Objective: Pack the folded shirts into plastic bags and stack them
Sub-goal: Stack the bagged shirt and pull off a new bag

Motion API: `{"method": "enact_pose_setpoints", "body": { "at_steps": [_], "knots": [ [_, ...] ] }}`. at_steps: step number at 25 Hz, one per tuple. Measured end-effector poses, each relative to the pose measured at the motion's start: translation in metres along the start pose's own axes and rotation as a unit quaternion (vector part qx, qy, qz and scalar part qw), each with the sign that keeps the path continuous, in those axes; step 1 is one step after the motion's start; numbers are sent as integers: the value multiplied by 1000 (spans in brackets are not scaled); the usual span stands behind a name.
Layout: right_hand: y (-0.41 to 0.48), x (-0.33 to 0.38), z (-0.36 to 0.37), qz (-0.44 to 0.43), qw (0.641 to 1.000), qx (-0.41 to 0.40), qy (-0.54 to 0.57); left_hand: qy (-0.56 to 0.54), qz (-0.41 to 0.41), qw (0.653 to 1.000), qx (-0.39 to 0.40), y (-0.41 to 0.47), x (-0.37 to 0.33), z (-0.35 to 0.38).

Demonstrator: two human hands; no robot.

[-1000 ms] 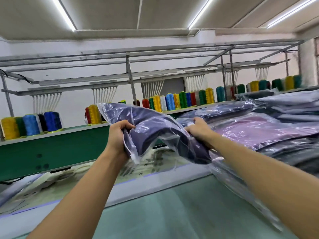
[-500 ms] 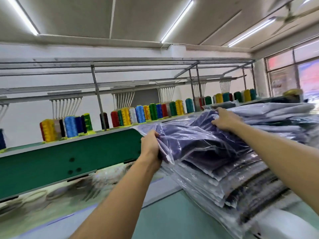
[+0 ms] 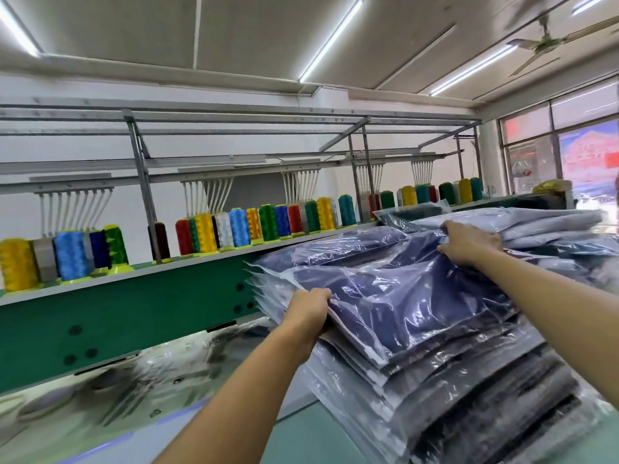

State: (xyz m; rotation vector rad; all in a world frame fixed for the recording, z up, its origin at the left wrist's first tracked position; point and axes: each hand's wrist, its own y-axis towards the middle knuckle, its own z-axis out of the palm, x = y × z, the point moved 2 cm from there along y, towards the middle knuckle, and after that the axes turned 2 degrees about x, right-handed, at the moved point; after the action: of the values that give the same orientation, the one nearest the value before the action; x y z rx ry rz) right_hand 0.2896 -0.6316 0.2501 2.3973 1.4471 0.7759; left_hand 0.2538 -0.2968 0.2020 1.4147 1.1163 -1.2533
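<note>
View: head camera, the only view supplied.
Item: a navy bagged shirt (image 3: 402, 296) lay on top of the stack of bagged shirts (image 3: 469, 396), at the right of the scene.
Item's lie: it was not flat. The film was creased and the far part humped up towards the right hand.
Left hand: the left hand (image 3: 306, 311) was at the near-left edge of the bag, fingers curled over that edge and gripping it. The thumb was hidden.
Right hand: the right hand (image 3: 469, 244) was at the far-right edge, fingers bent down and pinching film and cloth. The fingertips were partly hidden.
Weight, judged: light, since a single garment was held by its edges alone.
Stiffness, judged: soft. It appeared to bend wherever it was not supported.
Surface, judged: the film was glossy and slick. The bags lower in the stack were fanned out unevenly at their near-left edges, so sliding was likely.
Fragility, judged: low for the shirt. The thin film might tear or stretch if pulled by a loose corner.
Best hold, judged: two opposite edges, pinching through the film onto the folded cloth rather than the empty bag margin.
Risk, judged: pressing off-centre could push the upper bags towards the near-left.
Beyond: a paler pile of bagged shirts (image 3: 552, 226) lay at far right.
Left side: thread cones (image 3: 234, 226) stood along the green machine beam (image 3: 134, 313).
</note>
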Motion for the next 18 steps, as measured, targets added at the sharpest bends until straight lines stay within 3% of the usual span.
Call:
{"method": "enact_pose_setpoints", "body": {
  "at_steps": [2,3,5,6,7,11,18],
  "knots": [
    [8,-8,12,-5,1000,4,-7,146,14,989,-35,9,-1,-3],
    [10,-11,19,-13,1000,16,-20,247,38,967,-58,13,-3,-3],
    [12,-13,33,-56,996,41,-51,454,126,874,-119,15,-12,1],
    [13,-12,38,-94,993,51,-58,518,177,829,-115,18,-17,6],
    [13,-11,41,-132,988,63,-55,551,204,805,-84,22,-23,13],
    [10,-5,48,-170,976,128,-34,522,74,847,72,46,-10,25],
    [25,0,59,-151,966,209,6,471,33,871,134,68,6,28]
  ]
}}
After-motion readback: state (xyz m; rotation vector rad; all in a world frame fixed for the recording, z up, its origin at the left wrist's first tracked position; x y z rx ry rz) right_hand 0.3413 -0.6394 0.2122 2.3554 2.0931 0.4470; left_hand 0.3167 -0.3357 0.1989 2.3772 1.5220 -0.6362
